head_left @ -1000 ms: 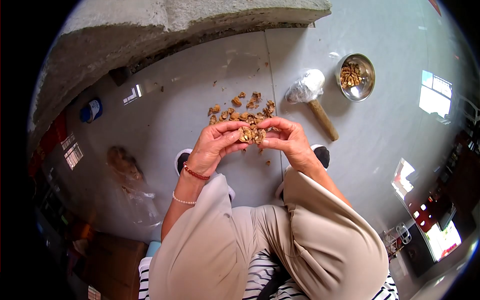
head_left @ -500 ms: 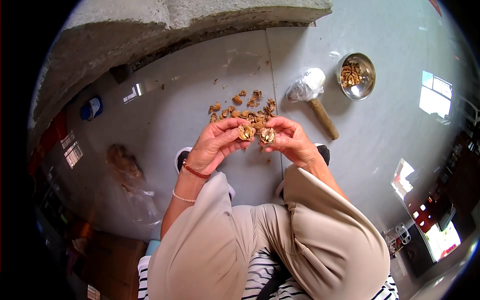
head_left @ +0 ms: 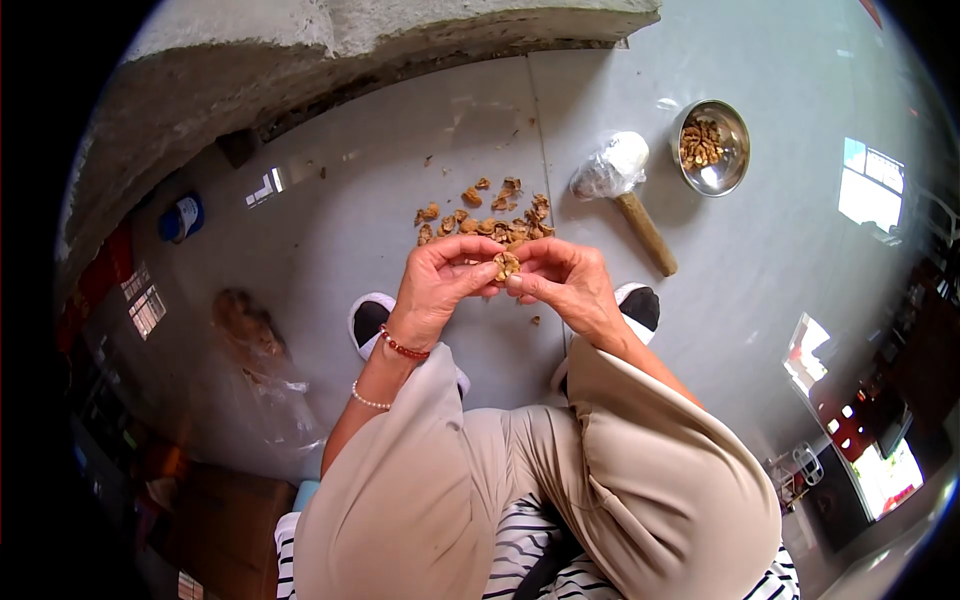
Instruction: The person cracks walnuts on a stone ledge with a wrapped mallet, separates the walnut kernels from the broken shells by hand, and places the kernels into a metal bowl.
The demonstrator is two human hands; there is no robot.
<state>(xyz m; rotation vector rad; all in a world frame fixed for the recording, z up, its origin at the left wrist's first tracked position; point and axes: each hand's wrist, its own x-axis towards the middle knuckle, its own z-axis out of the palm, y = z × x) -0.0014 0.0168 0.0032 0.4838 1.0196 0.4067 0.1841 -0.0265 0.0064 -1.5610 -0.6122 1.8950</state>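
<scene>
Between my fingertips is a walnut piece (head_left: 507, 266), its inner side facing up. My left hand (head_left: 436, 284) pinches it from the left, and my right hand (head_left: 566, 284) touches its right edge with thumb and fingers. Whether my right hand also holds a second piece behind it is hidden. Just beyond my hands, a pile of walnut shells (head_left: 487, 226) lies on the floor. A mallet (head_left: 645, 232) with a plastic-wrapped head rests to the right of the pile. Farther right, a steel bowl (head_left: 738, 170) holds walnut kernels (head_left: 701, 144).
A rough stone block (head_left: 400, 40) spans the top left. On the left floor are a blue container (head_left: 182, 218) and a clear plastic bag (head_left: 270, 370) with brown contents. My shoes (head_left: 370, 318) stand either side below the pile.
The two walnut halves came apart, one in each hand. Now my hands are together again at one visible piece, and my right fingers have moved left onto it.
</scene>
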